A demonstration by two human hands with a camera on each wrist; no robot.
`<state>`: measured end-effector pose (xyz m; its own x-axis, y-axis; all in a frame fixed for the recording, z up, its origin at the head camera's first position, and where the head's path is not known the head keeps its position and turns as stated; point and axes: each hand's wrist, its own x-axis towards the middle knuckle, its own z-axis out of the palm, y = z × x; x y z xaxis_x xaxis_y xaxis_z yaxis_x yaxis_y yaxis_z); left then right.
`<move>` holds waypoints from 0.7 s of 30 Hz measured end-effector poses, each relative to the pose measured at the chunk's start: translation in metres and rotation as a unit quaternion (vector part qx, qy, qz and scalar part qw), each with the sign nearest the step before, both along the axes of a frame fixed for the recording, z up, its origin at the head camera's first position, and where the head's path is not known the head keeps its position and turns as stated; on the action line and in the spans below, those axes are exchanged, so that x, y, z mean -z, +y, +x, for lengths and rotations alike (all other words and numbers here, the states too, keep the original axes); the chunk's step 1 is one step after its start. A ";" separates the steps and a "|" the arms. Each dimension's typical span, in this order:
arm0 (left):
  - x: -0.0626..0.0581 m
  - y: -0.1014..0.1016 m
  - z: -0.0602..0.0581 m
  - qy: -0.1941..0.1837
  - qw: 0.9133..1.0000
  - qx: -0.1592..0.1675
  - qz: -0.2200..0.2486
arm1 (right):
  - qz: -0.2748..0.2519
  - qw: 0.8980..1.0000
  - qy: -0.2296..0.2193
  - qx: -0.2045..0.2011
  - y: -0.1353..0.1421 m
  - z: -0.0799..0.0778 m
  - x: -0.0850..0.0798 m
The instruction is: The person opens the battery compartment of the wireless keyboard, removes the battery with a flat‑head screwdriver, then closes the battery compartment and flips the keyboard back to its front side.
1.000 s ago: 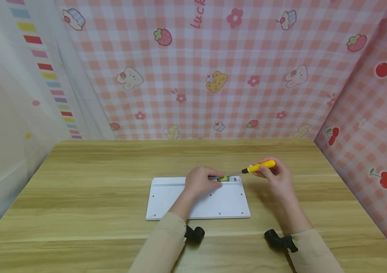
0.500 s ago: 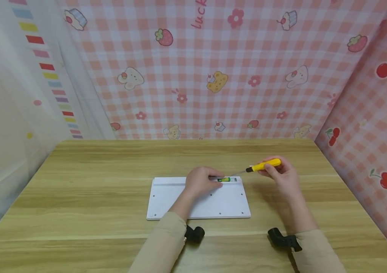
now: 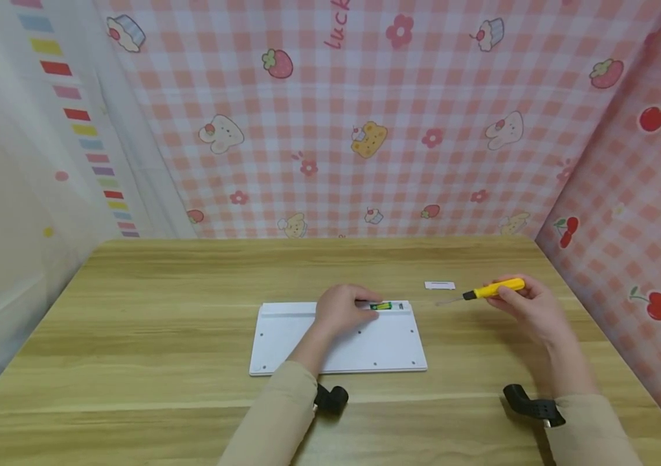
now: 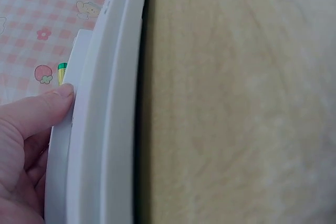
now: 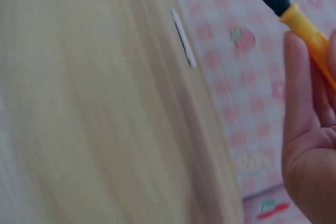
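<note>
A white keyboard (image 3: 292,349) lies face down on the table, small dark screw holes in its back. Along its far edge runs a raised ridge with an uncovered battery slot; a green and yellow battery (image 3: 382,306) shows in it. My left hand (image 3: 344,309) grips this ridge, thumb on the near side and fingers over the far side, hiding part of the slot. In the left wrist view the thumb (image 4: 50,107) presses the ridge just below the battery's end. My right hand (image 3: 531,309) holds a yellow screwdriver (image 3: 496,288), its shaft pointing left, above the table.
A small white battery cover (image 3: 439,285) lies flat on the wooden table (image 3: 161,336), behind and right of the keyboard. Patterned cloth (image 3: 318,116) hangs behind and at the sides. Each wrist carries a black camera mount (image 3: 332,400).
The right hand has drawn the screwdriver away to the right, its tip leaving the battery slot. The cover, mostly hidden by that hand before, now shows whole. The left hand stays put.
</note>
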<state>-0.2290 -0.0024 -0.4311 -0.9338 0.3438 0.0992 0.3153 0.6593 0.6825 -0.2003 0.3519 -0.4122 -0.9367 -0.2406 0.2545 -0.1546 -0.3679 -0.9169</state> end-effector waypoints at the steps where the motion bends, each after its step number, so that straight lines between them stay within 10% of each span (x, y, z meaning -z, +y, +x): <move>1: 0.000 0.000 0.000 0.000 1.000 0.000 0.001 | 0.000 1.000 -0.005 -0.005 0.006 0.001 0.002; 12: -0.001 0.000 0.000 0.003 1.000 0.003 0.000 | 0.162 0.986 -0.044 0.004 0.047 0.011 0.021; 21: 0.002 -0.004 -0.001 0.001 1.000 0.014 0.021 | 0.401 0.912 0.030 0.077 0.052 0.011 0.025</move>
